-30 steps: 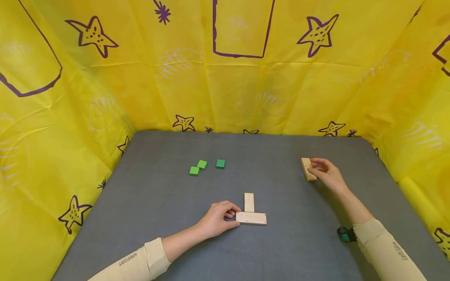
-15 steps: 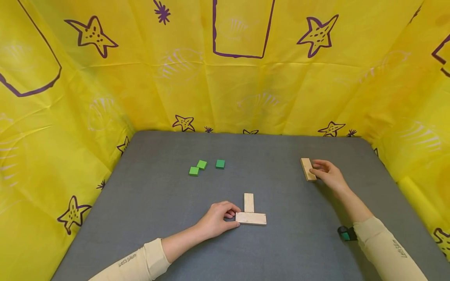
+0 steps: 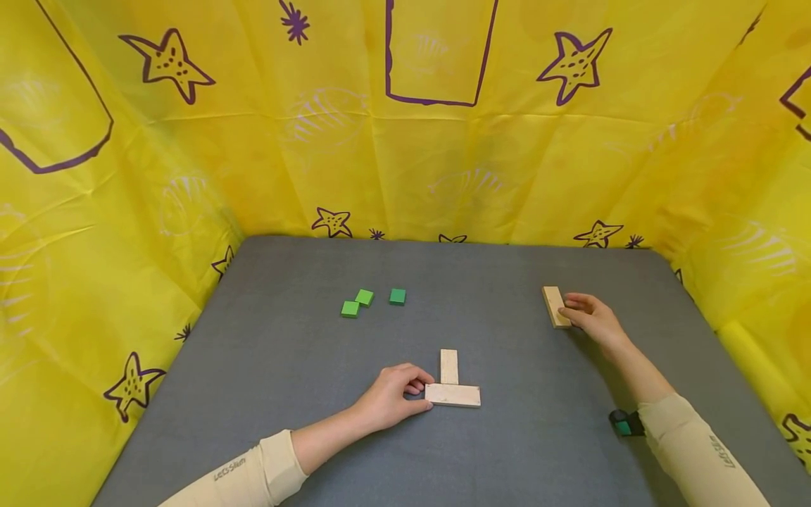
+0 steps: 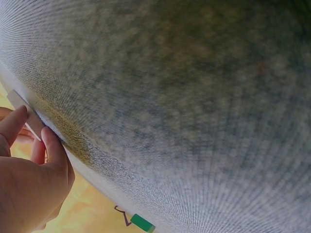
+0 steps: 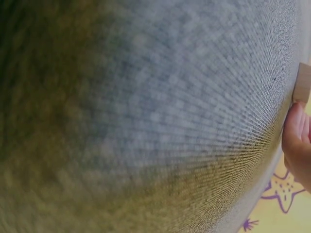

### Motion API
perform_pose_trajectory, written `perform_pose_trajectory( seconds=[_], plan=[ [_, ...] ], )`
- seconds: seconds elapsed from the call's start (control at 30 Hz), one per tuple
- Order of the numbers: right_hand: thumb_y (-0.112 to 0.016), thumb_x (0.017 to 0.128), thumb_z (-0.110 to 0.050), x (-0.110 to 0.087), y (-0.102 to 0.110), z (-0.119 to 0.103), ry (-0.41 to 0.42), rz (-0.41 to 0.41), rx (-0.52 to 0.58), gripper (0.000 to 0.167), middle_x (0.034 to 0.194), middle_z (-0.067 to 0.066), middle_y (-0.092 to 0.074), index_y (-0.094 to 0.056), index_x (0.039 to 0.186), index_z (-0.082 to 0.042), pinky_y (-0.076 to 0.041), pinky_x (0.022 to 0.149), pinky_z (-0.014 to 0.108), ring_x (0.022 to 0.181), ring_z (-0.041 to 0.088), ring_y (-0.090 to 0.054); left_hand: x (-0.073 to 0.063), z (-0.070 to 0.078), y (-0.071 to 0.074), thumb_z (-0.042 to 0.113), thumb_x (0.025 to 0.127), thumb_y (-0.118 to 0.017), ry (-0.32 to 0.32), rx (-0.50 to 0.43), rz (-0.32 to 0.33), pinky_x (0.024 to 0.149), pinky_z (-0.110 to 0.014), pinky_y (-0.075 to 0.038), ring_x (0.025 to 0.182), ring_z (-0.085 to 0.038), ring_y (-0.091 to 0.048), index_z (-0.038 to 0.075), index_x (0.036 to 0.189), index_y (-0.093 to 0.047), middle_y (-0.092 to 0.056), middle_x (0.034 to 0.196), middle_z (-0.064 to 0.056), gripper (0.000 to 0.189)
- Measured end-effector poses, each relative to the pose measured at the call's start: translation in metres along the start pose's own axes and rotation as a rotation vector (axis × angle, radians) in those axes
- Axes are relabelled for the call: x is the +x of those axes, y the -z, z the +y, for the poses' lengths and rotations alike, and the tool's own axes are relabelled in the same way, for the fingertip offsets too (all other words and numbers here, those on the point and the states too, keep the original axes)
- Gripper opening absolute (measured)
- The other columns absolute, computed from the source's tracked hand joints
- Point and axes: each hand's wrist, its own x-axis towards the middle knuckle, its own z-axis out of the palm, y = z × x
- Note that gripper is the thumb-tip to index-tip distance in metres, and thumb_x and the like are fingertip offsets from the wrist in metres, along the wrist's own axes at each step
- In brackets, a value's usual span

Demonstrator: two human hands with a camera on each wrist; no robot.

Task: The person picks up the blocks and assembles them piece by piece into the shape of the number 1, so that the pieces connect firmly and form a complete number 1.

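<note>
Two flat wooden blocks lie on the grey table in a T shape in the head view. The crosswise wooden block (image 3: 453,396) is nearest me, and the lengthwise wooden block (image 3: 448,366) meets its far edge. My left hand (image 3: 394,396) pinches the left end of the crosswise block between thumb and fingers. At the right, a third wooden block (image 3: 553,305) lies slightly slanted. My right hand (image 3: 592,318) is at its right side, thumb over its edge and other fingers loosely bent just beside it. In the right wrist view, only part of this block (image 5: 302,83) shows.
Two light green square tiles (image 3: 350,309) touch at a corner on the far left of the table, with a darker green square tile (image 3: 397,296) to their right. A yellow patterned cloth (image 3: 412,169) encloses the table's back and sides. A dark strap device (image 3: 624,423) hangs at the right wrist.
My right hand has drawn back slightly to the right, its fingers easing away from the slanted block. The left hand and the T-shaped pair stay in place.
</note>
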Motion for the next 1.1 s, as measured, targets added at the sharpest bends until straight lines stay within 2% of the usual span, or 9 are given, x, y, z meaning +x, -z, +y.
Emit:
perform_pose_trajectory(
  seconds=[0.13, 0.53, 0.77, 0.9, 1.0, 1.1],
  plan=[
    [-0.059, 0.098, -0.026, -0.001, 0.0, 0.0, -0.006, -0.01, -0.007, 0.063, 0.137, 0.033, -0.042, -0.033, 0.141, 0.012, -0.045, 0.077, 0.008, 0.088, -0.011, -0.047, 0.0, 0.0, -0.001, 0.004, 0.079, -0.08, -0.004, -0.001, 0.002, 0.075, -0.019, -0.053, 0.084, -0.01, -0.059, 0.003, 0.104, -0.068, -0.062, 0.093, -0.001, 0.027],
    [-0.06, 0.098, -0.019, 0.0, -0.003, 0.0, -0.004, -0.048, 0.063, 0.064, 0.137, 0.034, -0.038, -0.028, 0.142, 0.015, -0.048, 0.078, 0.011, 0.087, -0.01, -0.05, 0.0, -0.002, -0.001, 0.004, 0.079, -0.08, -0.007, 0.007, 0.007, 0.075, -0.019, -0.053, 0.083, -0.009, -0.059, 0.003, 0.103, -0.069, -0.062, 0.093, -0.001, 0.027],
    [-0.061, 0.097, -0.022, -0.001, 0.0, -0.001, -0.001, -0.063, 0.015, 0.066, 0.137, 0.033, -0.039, -0.029, 0.142, 0.014, -0.047, 0.079, 0.01, 0.09, -0.007, -0.049, 0.0, -0.001, -0.001, 0.003, 0.078, -0.08, -0.014, 0.002, 0.011, 0.075, -0.019, -0.053, 0.083, -0.009, -0.06, 0.003, 0.103, -0.069, -0.062, 0.093, -0.001, 0.027],
    [-0.064, 0.095, -0.028, 0.001, 0.006, 0.0, 0.033, -0.065, -0.126, 0.068, 0.136, 0.032, -0.043, -0.033, 0.141, 0.012, -0.046, 0.08, 0.016, 0.101, 0.013, -0.053, 0.0, -0.001, -0.001, 0.003, 0.078, -0.08, -0.015, -0.002, 0.011, 0.075, -0.019, -0.053, 0.083, -0.009, -0.06, 0.003, 0.103, -0.069, -0.062, 0.093, -0.001, 0.027],
    [-0.066, 0.094, -0.033, 0.004, 0.01, 0.001, 0.052, -0.076, -0.22, 0.072, 0.138, 0.031, -0.043, -0.034, 0.142, 0.009, -0.044, 0.09, 0.033, 0.113, 0.034, -0.049, 0.0, -0.001, 0.0, 0.003, 0.078, -0.08, -0.01, -0.001, 0.007, 0.075, -0.019, -0.053, 0.083, -0.009, -0.06, 0.003, 0.103, -0.069, -0.062, 0.093, -0.001, 0.027],
    [-0.067, 0.092, -0.037, 0.007, 0.015, 0.004, 0.068, -0.093, -0.275, 0.077, 0.141, 0.031, -0.04, -0.032, 0.144, 0.008, -0.038, 0.097, 0.052, 0.124, 0.045, -0.04, 0.0, -0.001, 0.0, 0.004, 0.078, -0.08, -0.008, 0.001, 0.005, 0.075, -0.019, -0.053, 0.083, -0.009, -0.06, 0.003, 0.103, -0.069, -0.062, 0.093, -0.001, 0.028]
  ],
)
